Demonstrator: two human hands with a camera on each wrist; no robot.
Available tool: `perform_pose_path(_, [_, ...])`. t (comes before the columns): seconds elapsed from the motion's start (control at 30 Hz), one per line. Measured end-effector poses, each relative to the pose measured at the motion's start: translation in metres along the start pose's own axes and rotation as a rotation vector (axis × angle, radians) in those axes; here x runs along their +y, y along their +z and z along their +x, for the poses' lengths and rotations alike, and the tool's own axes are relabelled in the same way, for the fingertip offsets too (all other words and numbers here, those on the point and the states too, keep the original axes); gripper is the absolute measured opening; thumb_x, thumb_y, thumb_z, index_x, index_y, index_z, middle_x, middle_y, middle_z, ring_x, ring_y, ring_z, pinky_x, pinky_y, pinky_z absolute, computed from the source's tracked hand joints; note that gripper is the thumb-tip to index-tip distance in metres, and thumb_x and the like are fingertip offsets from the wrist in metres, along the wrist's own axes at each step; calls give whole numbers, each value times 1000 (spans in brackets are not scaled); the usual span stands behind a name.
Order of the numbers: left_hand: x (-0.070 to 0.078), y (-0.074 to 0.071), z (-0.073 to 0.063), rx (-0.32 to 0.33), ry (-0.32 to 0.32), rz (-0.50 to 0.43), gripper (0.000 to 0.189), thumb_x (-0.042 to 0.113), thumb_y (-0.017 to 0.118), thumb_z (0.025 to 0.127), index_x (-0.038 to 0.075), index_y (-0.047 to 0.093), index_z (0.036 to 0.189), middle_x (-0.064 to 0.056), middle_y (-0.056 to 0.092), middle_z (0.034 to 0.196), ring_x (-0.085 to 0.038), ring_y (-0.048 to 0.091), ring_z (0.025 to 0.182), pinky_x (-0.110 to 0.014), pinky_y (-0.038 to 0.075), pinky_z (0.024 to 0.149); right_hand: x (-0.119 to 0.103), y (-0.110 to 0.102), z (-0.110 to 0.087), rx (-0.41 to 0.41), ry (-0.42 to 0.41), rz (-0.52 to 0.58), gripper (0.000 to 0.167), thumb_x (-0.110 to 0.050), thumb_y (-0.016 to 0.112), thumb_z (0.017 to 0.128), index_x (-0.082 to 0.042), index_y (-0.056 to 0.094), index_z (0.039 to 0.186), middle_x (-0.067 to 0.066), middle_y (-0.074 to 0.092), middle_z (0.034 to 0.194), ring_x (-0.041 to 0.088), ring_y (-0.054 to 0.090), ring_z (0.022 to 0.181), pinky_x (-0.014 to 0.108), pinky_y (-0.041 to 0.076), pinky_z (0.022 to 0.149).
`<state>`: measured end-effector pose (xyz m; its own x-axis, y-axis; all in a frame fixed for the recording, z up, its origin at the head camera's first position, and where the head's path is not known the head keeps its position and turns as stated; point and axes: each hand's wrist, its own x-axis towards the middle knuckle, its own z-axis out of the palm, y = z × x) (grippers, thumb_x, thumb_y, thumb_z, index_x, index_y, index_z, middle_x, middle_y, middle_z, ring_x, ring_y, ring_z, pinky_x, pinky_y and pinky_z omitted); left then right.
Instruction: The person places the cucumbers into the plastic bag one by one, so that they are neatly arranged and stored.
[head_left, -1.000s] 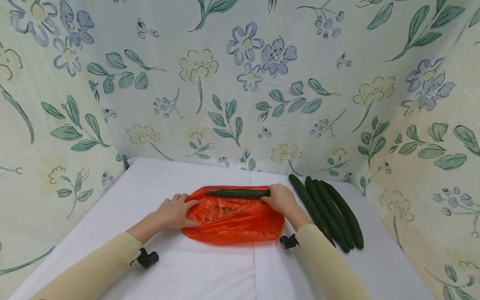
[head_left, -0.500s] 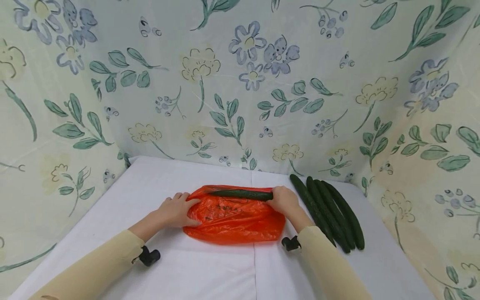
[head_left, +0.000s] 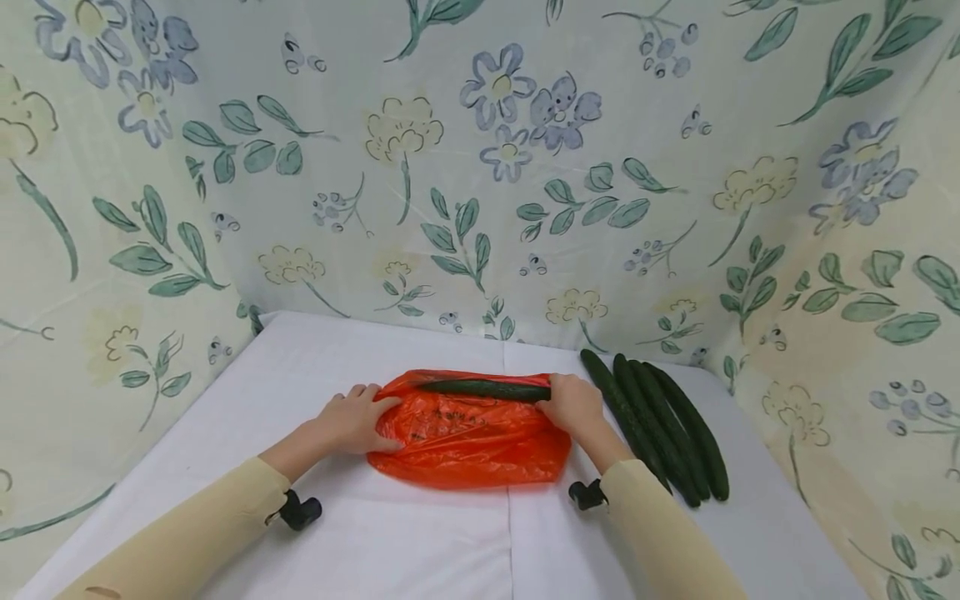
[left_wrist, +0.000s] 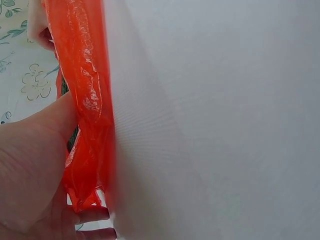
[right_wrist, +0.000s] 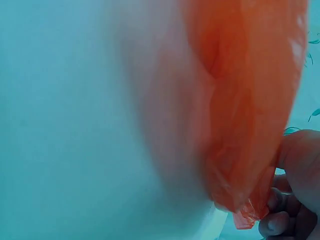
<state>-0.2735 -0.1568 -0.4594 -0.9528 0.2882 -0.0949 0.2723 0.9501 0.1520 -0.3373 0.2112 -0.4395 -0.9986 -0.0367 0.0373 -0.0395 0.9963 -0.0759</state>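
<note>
A red plastic bag (head_left: 465,450) with dark print lies on the white cloth. A cucumber (head_left: 483,389) shows in its opening along the far side. My left hand (head_left: 352,419) holds the bag's left end, the thumb on the near side in the left wrist view, fingers reaching past the film. At the right end my right hand (head_left: 577,407) grips the bag's edge, covering the cucumber's right tip. In the right wrist view its curled fingers (right_wrist: 275,222) are at the crumpled end of the film.
Several more cucumbers (head_left: 660,425) lie side by side on the cloth, just right of my right forearm. A white cloth (head_left: 420,550) covers the table. Flower-patterned curtains (head_left: 450,167) stand behind and at both sides.
My right hand has shifted slightly to the right with the bag's edge, and a bit more of the cucumber's right part shows. My left hand stays at the bag's left end.
</note>
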Motion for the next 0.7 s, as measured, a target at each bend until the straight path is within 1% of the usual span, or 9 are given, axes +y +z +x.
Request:
perform_pose_path(0.1, [0, 1, 1, 2, 2, 0, 87, 68, 75, 75, 24, 53, 146, -18, 47, 145, -40, 43, 132, -63, 44, 100, -1, -2, -5, 11, -24, 1, 57, -31, 85, 81, -8, 59, 126, 12, 70, 98, 25, 59, 75, 48, 59, 82])
perform_pose_path(0.17, [0, 1, 1, 4, 0, 0, 87, 68, 75, 75, 24, 53, 146, -18, 47, 145, -40, 43, 132, -63, 44, 100, -1, -5, -8, -3, -37, -5, 61, -29, 85, 80, -8, 55, 129, 13, 70, 100, 25, 59, 74, 48, 60, 81])
perform_pose_path(0.2, [0, 1, 2, 5, -1, 2, 87, 68, 75, 75, 24, 53, 146, -18, 47, 145, -40, 43, 132, -63, 44, 100, -2, -6, -9, -11, -44, -3, 61, -29, 86, 80, -8, 55, 128, 12, 69, 99, 25, 59, 74, 47, 60, 81])
perform_pose_path(0.27, [0, -1, 2, 5, -4, 5, 87, 68, 75, 75, 24, 53, 146, -19, 47, 145, -40, 43, 131, -63, 44, 100, -2, -8, -11, -23, -61, -7, 56, -30, 86, 80, -9, 57, 123, 11, 69, 95, 24, 58, 73, 44, 60, 79])
perform_pose_path(0.4, [-1, -1, 2, -1, -8, 6, 87, 68, 75, 75, 23, 53, 146, -19, 48, 144, -40, 43, 131, -63, 44, 99, 0, -11, -15, -36, -102, -3, 38, -31, 85, 82, -12, 69, 111, 6, 68, 90, 22, 57, 73, 40, 58, 76])
perform_pose_path(0.53, [0, -2, 1, -3, -4, 9, 88, 70, 74, 75, 23, 53, 146, -19, 48, 144, -40, 44, 130, -62, 45, 99, 4, -12, -20, -85, -128, 37, 30, -30, 83, 84, -15, 76, 110, 3, 70, 91, 20, 57, 75, 36, 57, 74])
perform_pose_path(0.7, [1, -4, 1, -3, -3, 14, 89, 71, 73, 75, 23, 53, 147, -19, 47, 145, -41, 44, 130, -62, 45, 99, 8, -16, -25, -177, -126, 66, 29, -26, 82, 85, -15, 77, 111, 1, 70, 92, 19, 58, 77, 34, 58, 73])
